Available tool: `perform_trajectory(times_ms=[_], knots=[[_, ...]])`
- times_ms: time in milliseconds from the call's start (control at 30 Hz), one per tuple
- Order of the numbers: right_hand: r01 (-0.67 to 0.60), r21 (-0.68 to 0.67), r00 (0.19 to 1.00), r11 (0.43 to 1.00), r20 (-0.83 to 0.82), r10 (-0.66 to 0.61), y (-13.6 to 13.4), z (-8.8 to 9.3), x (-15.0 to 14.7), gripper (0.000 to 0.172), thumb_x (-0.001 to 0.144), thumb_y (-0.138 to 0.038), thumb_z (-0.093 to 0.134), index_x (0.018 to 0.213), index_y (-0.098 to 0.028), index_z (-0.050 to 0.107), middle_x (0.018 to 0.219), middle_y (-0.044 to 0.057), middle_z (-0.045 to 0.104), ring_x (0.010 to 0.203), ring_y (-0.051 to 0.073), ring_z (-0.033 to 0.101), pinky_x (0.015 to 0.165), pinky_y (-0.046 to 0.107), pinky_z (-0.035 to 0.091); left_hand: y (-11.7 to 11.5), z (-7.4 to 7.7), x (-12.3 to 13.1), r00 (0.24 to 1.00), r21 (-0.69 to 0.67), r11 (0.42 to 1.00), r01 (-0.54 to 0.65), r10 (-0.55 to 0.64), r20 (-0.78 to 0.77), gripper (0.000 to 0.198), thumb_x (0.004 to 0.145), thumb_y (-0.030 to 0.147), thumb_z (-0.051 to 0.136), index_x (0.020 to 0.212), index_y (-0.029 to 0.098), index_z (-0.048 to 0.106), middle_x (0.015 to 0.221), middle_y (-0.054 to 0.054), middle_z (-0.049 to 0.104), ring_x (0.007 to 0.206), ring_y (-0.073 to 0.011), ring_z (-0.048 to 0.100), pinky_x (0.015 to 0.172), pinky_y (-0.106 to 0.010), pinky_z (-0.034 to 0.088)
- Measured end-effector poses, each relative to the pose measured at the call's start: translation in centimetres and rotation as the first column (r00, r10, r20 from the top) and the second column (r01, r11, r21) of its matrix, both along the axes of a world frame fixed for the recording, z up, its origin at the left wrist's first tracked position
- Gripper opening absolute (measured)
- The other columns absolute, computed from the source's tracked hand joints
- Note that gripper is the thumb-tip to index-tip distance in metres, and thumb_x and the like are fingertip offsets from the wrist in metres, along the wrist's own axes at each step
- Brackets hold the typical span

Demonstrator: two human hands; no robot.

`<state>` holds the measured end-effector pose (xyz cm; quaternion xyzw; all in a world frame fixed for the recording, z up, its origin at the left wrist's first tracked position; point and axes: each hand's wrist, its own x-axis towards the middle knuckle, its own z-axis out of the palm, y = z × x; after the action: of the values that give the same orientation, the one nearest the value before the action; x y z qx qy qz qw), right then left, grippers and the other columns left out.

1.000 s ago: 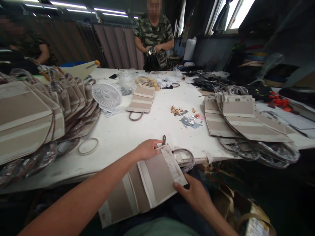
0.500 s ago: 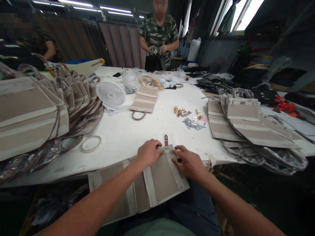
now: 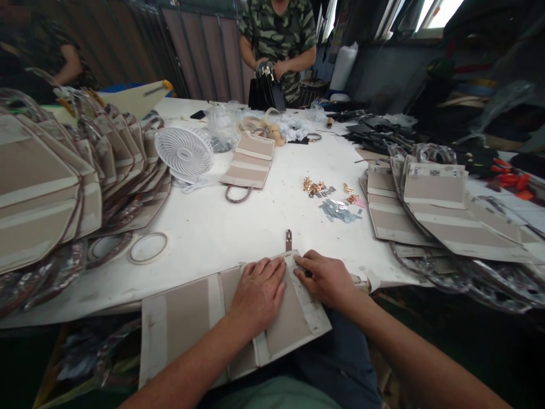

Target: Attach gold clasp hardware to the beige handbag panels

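Observation:
A flat beige and cream bag panel [image 3: 183,318] lies across my lap and the near edge of the white table [image 3: 238,227]. My left hand [image 3: 259,292] rests flat on the panel, fingers stretched out. My right hand [image 3: 326,278] presses on the panel's cream edge strip just to the right, fingers curled down, with a small dark thing under the fingertips that I cannot make out. A small metal clasp [image 3: 289,240] lies on the table just beyond both hands.
Stacks of beige bags stand at left [image 3: 63,176] and right [image 3: 430,210]. A white fan [image 3: 184,152], a single bag [image 3: 251,165], a tape ring [image 3: 148,247] and loose metal fittings [image 3: 332,199] lie on the table. A person in camouflage [image 3: 279,40] works at the far end.
My right hand came up from the panel's lower right corner to its upper edge strip. My left hand moved from gripping the edge to lying flat on the panel, which slid left.

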<state>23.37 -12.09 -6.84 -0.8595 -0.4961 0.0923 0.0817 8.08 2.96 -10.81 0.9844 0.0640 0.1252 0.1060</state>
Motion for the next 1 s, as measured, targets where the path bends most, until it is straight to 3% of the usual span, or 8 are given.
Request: perform_trajectory(times_ms=[200, 700, 867, 1000], knots=[[-0.008, -0.034, 0.999, 0.999, 0.042, 0.009, 0.1, 0.0, -0.2, 0.041, 0.106, -0.039, 0.049, 0.144, -0.028, 0.061, 0.124, 0.008, 0.069, 0.095, 0.023, 0.072, 0.076, 0.030, 0.051, 0.0, -0.1, 0.0, 1.000, -0.010, 1.000, -0.025, 0.025, 0.012, 0.047, 0.104, 0.030, 0.048, 0.149, 0.019, 0.054, 0.153, -0.008, 0.057, 0.132, -0.0301, 0.050, 0.110, -0.050, 0.035], [-0.233, -0.116, 0.956, 0.966, 0.156, 0.249, 1.2, 1.2, 0.8, 0.037, 0.106, -0.038, 0.050, 0.130, -0.015, 0.065, 0.114, 0.014, 0.072, 0.091, 0.028, 0.073, 0.076, 0.034, 0.054, 0.3, -0.9, 0.0, 0.999, 0.117, 0.993, -0.020, 0.015, 0.046, 0.048, 0.102, 0.024, 0.048, 0.149, 0.021, 0.056, 0.151, -0.008, 0.059, 0.132, -0.0315, 0.050, 0.107, -0.051, 0.038], [-0.168, -0.012, 0.978, 0.986, 0.126, 0.168, 0.7, 0.8, 0.5, 0.032, 0.103, -0.040, 0.055, 0.123, -0.021, 0.070, 0.109, 0.009, 0.073, 0.090, 0.024, 0.073, 0.075, 0.031, 0.052, 0.3, -0.7, -0.1, 0.998, 0.105, 0.994, -0.029, 0.023, 0.060, 0.047, 0.102, 0.024, 0.047, 0.148, 0.022, 0.057, 0.151, -0.009, 0.059, 0.132, -0.0302, 0.051, 0.107, -0.051, 0.040], [-0.039, 0.143, 0.999, 0.989, -0.026, 0.043, -0.1, 0.5, 2.2, 0.024, 0.099, -0.041, 0.063, 0.116, -0.032, 0.077, 0.108, 0.000, 0.076, 0.091, 0.018, 0.073, 0.079, 0.025, 0.050, 0.6, -1.0, -0.1, 0.997, 0.100, 0.994, -0.036, 0.030, 0.067, 0.048, 0.101, 0.024, 0.049, 0.148, 0.023, 0.057, 0.150, -0.007, 0.060, 0.130, -0.0298, 0.053, 0.107, -0.050, 0.041]])
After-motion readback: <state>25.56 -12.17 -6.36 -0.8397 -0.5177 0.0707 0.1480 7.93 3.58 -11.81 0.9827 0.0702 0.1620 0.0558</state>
